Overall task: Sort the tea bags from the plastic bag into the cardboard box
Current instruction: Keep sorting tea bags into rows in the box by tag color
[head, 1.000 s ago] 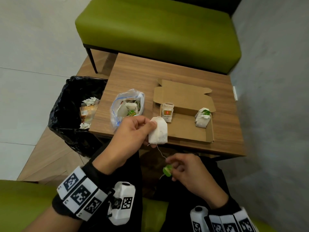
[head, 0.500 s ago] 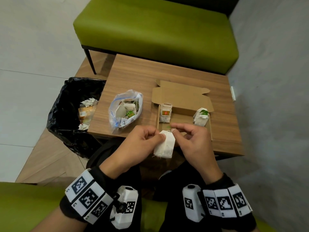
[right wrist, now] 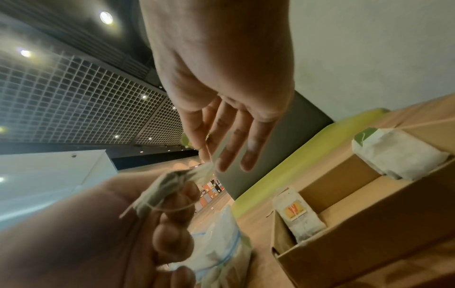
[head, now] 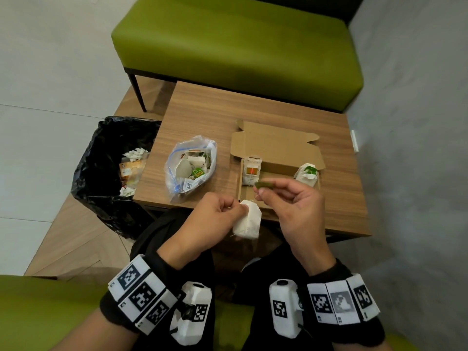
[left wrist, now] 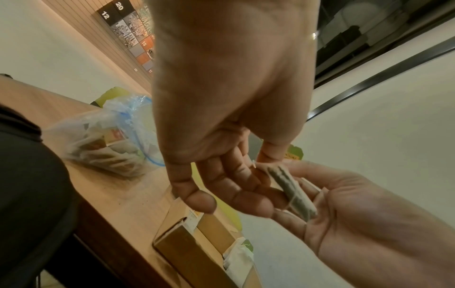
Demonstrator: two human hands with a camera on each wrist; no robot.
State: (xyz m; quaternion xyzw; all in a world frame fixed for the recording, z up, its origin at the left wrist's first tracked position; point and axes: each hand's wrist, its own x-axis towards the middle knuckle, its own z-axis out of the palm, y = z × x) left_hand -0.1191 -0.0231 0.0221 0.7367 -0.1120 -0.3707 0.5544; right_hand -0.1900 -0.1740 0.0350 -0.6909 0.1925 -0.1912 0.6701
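My left hand pinches the top of a white tea bag just in front of the table's near edge; its string is wound round the bag. Close to its right, my right hand pinches the bag's green paper tag above the open cardboard box. In the box lie an orange-tagged tea bag at the left and a green-tagged tea bag at the right. The clear plastic bag with several tea bags lies left of the box.
A small wooden table holds the box and bag. A bin with a black liner and some litter stands at the table's left. A green bench is behind the table; a grey wall runs along the right.
My right hand rose from below the table, where it held the green tag on a hanging string, up beside the left hand. The string is now wrapped round the bag.
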